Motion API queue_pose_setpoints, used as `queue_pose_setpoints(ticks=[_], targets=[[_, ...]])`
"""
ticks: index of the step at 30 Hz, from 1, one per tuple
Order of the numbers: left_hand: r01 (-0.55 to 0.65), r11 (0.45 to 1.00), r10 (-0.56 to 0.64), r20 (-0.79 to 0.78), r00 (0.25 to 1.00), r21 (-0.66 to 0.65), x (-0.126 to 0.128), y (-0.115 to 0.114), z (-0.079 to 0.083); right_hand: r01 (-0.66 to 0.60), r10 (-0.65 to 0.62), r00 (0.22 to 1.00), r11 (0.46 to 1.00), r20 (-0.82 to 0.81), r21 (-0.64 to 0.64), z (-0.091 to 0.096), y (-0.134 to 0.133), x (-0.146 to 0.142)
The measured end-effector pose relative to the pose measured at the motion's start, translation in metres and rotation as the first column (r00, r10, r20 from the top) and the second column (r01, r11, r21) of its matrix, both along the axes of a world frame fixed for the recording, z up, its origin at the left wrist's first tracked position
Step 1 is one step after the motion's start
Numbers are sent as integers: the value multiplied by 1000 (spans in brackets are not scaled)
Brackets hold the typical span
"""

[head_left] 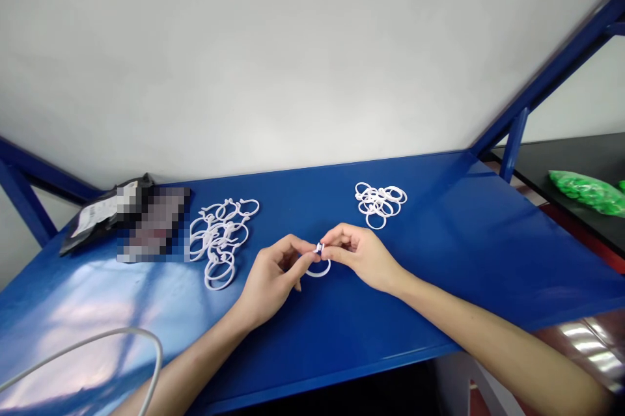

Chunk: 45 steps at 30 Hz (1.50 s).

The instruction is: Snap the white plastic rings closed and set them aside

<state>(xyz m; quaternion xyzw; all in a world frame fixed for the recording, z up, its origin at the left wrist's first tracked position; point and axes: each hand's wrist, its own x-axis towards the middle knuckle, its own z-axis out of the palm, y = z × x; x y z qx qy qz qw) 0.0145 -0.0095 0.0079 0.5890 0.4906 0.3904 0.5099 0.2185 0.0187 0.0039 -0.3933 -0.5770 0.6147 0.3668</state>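
Note:
Between both hands, over the middle of the blue table, is a white plastic ring (318, 275) with a small clasp at its top. My left hand (276, 276) pinches one side of the clasp between thumb and fingers. From the other side, my right hand (359, 254) pinches it in the same way. The fingertips partly cover the clasp, so I cannot tell whether it is fastened. Left of my left hand lies a pile of white rings (219, 234), several with their ends apart. A smaller heap of white rings (378, 200) lies beyond my right hand.
A black plastic parcel bag (110, 211) with a label lies at the table's (303, 364) far left, beside a blurred-out item (159, 221). A white cable (97, 338) loops across the lower left. Blue frame posts (515, 142) flank the table. At right, a green bag (586, 191) sits on a black surface.

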Motion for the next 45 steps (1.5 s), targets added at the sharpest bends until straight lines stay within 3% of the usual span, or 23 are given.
queue_pose_setpoints(ticks=[6,15,26,30,33,36,38,41,43,45], targets=[[-2,996,12,114,993,-94,3,-1,3,16,-19,998,999,57,41,3,-1,0],[-47,999,49,72,996,-28,3,0,1,34,-73,983,974,170,222,10,-8,-3],[-94,996,93,125,988,0,9,-11,-4,-45,-44,988,828,145,559,4,-17,2],[-93,995,91,96,991,23,11,-14,-6,-81,-23,986,793,163,603,3,-17,3],[-55,996,52,48,997,72,9,-12,-6,-76,-39,983,805,179,589,4,-16,1],[28,969,11,-156,988,246,2,-3,-4,-76,-59,976,813,211,577,5,-12,1],[92,890,93,-376,922,446,-8,9,-3,-81,-117,958,764,260,640,7,-5,4],[134,734,420,-600,681,666,-34,34,-6,-51,-365,879,568,307,821,9,11,19],[106,722,579,-680,451,684,-55,49,-10,-25,-554,776,452,302,892,11,25,35],[53,775,602,-762,239,630,-71,60,-15,0,-694,644,420,321,908,10,39,50]])
